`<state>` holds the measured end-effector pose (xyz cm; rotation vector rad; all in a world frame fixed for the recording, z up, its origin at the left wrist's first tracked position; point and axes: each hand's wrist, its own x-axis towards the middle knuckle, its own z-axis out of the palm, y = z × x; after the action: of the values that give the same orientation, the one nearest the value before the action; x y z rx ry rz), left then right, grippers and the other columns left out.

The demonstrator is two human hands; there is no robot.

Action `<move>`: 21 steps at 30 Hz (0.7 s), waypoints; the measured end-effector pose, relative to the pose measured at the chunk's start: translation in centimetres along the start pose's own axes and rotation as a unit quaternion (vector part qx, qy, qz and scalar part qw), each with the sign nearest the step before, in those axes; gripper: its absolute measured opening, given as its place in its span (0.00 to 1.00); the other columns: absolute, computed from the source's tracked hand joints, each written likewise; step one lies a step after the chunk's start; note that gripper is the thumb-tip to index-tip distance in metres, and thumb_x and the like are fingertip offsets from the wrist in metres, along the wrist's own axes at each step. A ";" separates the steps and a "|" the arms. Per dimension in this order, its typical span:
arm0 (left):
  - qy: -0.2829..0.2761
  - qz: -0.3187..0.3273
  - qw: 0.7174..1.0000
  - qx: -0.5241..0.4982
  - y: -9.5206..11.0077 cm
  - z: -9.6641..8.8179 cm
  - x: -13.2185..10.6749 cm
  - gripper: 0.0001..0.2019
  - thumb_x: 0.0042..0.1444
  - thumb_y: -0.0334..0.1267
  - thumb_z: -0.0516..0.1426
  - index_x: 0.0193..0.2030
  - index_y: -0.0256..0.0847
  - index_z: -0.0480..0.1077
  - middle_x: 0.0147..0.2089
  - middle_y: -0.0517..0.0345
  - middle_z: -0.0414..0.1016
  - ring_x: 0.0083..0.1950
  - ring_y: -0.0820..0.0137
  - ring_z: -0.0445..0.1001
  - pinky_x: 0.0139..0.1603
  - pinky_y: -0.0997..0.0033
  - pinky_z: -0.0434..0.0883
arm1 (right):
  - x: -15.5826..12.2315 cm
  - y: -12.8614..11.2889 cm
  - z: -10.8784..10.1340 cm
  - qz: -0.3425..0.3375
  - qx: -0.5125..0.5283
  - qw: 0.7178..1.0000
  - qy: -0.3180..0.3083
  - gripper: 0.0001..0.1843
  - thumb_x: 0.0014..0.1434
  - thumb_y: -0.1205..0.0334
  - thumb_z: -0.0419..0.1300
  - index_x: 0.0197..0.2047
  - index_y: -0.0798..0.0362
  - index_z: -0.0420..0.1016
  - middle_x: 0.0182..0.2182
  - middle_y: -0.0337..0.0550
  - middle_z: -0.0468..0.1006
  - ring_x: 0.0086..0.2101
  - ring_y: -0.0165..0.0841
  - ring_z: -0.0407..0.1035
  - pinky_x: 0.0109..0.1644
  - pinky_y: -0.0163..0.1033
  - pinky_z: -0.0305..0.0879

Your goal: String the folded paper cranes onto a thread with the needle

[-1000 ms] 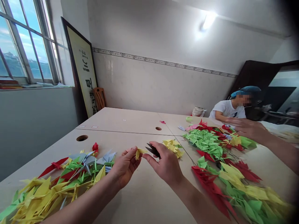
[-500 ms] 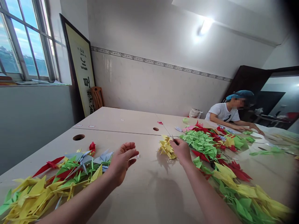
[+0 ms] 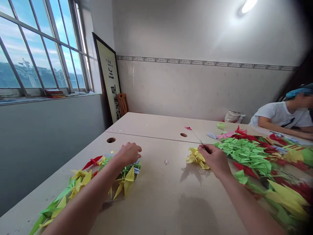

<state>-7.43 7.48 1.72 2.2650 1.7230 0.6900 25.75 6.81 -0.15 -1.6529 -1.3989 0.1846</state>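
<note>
Two hands work well apart above a pale tabletop [image 3: 156,127]. The left hand [image 3: 129,153] is curled downward at the far end of a long heap of folded paper cranes [image 3: 129,178] in yellow, green and red, near the table's left edge; whether it grips one, I cannot tell. The right hand [image 3: 215,160] is pinched closed on a thin needle [image 3: 201,142], its tip pointing far and left, just beside a small cluster of yellow paper cranes [image 3: 197,158]. A fine thread [image 3: 195,134] appears to run from the needle to a small red paper crane [image 3: 187,128] farther along the table. Right of that hand lies a dense mound of green paper cranes [image 3: 244,153].
</note>
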 end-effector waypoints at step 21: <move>0.106 0.075 0.985 -0.117 5.1 -0.6 -0.5 0.13 0.51 0.34 0.52 0.44 0.43 0.69 0.32 0.56 0.74 0.32 0.67 0.70 0.34 0.72 0.61 | -3.1 -3.2 0.4 -0.087 0.003 0.957 -0.277 0.10 0.48 0.58 0.56 0.27 0.56 0.75 0.23 0.41 0.75 0.25 0.32 0.67 0.27 0.33 0.58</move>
<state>-3.53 5.40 4.36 2.2377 1.4706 1.1392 22.27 4.19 0.57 -1.5227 -1.9475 0.5830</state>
